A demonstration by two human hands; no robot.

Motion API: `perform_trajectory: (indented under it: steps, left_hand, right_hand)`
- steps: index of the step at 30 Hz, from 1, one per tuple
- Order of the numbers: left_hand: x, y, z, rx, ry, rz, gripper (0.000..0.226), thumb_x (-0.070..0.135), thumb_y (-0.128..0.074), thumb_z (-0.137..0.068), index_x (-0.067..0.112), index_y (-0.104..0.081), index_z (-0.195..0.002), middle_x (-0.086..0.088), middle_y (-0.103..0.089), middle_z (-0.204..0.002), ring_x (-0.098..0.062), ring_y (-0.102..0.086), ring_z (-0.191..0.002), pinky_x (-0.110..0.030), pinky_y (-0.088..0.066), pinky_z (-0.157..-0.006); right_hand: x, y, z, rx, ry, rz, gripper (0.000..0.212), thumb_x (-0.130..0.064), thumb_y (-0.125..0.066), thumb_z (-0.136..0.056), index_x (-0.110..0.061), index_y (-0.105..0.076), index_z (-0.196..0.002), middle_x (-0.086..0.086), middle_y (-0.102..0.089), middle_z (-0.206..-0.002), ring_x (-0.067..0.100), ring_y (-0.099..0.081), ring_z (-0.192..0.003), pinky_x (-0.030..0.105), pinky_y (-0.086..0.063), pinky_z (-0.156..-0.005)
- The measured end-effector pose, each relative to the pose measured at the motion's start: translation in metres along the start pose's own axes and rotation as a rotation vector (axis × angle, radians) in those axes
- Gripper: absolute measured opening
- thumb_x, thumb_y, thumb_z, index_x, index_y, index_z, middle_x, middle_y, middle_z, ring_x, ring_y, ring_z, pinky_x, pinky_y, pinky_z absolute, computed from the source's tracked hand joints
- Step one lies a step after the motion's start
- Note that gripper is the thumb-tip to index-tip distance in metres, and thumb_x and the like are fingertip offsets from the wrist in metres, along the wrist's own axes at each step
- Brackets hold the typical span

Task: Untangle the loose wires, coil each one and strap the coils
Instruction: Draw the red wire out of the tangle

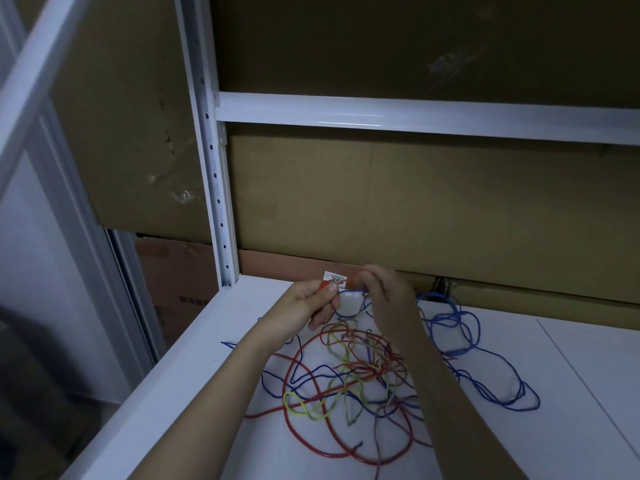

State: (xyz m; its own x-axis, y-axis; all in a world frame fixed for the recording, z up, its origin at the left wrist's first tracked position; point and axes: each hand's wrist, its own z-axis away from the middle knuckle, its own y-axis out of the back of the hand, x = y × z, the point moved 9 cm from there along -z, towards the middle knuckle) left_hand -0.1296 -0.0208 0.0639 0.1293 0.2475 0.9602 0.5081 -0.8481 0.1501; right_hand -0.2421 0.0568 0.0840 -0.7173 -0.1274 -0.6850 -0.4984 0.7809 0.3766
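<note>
Left hand (311, 301) pinching a small white-and-red tag (335, 279), frame centre. Right hand (384, 292) just beside it, fingers curled, apparently pinching a red strand; grip partly hidden. Tangle of red, blue and yellow wires (374, 375) on white shelf (571, 427), lower centre, nothing coiled yet. Probably isolating the tagged wire end. Best: keep hold of that end, feed it back through loops, no hard pulling, else knots tighten.
</note>
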Motion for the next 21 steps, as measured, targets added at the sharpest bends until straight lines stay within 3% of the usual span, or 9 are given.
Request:
perform_trajectory:
  steps: [2,5,8,11,14,19,21]
  left_hand:
    - [0.000,-0.004,0.000,-0.026,0.005,0.082,0.038,0.022,-0.038,-0.102,0.009,-0.054,-0.069,0.001,-0.035,-0.046,-0.011,-0.028,-0.045,-0.020,-0.027,-0.049]
    - [-0.001,-0.001,0.000,-0.014,0.018,0.240,0.041,0.025,-0.035,-0.102,0.010,-0.050,-0.067,0.000,-0.032,-0.048,-0.011,-0.026,-0.045,-0.021,-0.023,-0.047]
    - [-0.002,0.009,-0.002,0.050,-0.002,0.401,0.036,0.019,-0.031,-0.102,0.004,-0.052,-0.077,0.002,-0.035,-0.050,-0.011,-0.029,-0.046,-0.022,-0.025,-0.049]
    - [-0.004,0.022,-0.005,0.149,-0.026,0.514,0.030,0.008,-0.028,-0.101,-0.002,-0.055,-0.092,0.002,-0.042,-0.054,-0.011,-0.036,-0.051,-0.022,-0.030,-0.055]
    - [-0.012,0.031,-0.006,0.242,-0.009,0.568,0.029,0.004,-0.028,-0.101,0.000,-0.057,-0.101,0.001,-0.051,-0.060,-0.010,-0.047,-0.056,-0.021,-0.037,-0.061]
    - [-0.019,0.039,-0.009,0.320,-0.017,0.500,0.025,0.003,-0.029,-0.102,0.000,-0.053,-0.110,0.001,-0.062,-0.068,-0.008,-0.060,-0.064,-0.019,-0.050,-0.068]
    - [-0.019,0.041,-0.009,0.329,-0.012,0.369,0.024,0.003,-0.028,-0.103,0.001,-0.051,-0.110,0.001,-0.065,-0.070,-0.008,-0.063,-0.065,-0.020,-0.050,-0.071]
  right_hand:
    - [-0.005,-0.006,-0.005,-0.027,-0.004,-0.088,0.024,-0.007,-0.047,-0.098,-0.021,-0.061,-0.083,-0.010,-0.058,-0.069,0.003,-0.055,-0.063,0.008,-0.038,-0.059]
    - [-0.005,-0.022,-0.009,-0.104,0.010,-0.041,0.022,-0.009,-0.049,-0.098,-0.012,-0.067,-0.087,-0.016,-0.058,-0.068,0.000,-0.052,-0.063,0.008,-0.036,-0.059]
    - [0.007,-0.048,0.003,-0.304,-0.018,0.095,0.028,-0.024,-0.043,-0.101,-0.022,-0.067,-0.087,-0.011,-0.054,-0.060,0.002,-0.050,-0.057,0.024,-0.039,-0.058]
    - [0.018,-0.063,0.018,-0.435,-0.032,0.290,0.031,-0.027,-0.036,-0.103,-0.021,-0.063,-0.117,-0.001,-0.069,-0.098,0.016,-0.062,-0.090,0.033,-0.048,-0.074]
    - [0.017,-0.075,0.031,-0.548,0.032,0.469,0.036,-0.020,-0.038,-0.101,-0.020,-0.048,-0.136,0.001,-0.063,-0.126,0.022,-0.058,-0.112,0.033,-0.047,-0.084]
    - [0.002,-0.090,0.047,-0.609,0.258,0.737,0.044,-0.014,-0.039,-0.097,-0.013,-0.037,-0.141,0.009,-0.057,-0.121,0.028,-0.050,-0.110,0.041,-0.047,-0.082]
    - [-0.017,-0.088,0.054,-0.580,0.388,0.742,0.042,-0.008,-0.047,-0.092,-0.008,-0.045,-0.134,0.009,-0.059,-0.110,0.029,-0.051,-0.101,0.039,-0.044,-0.076]
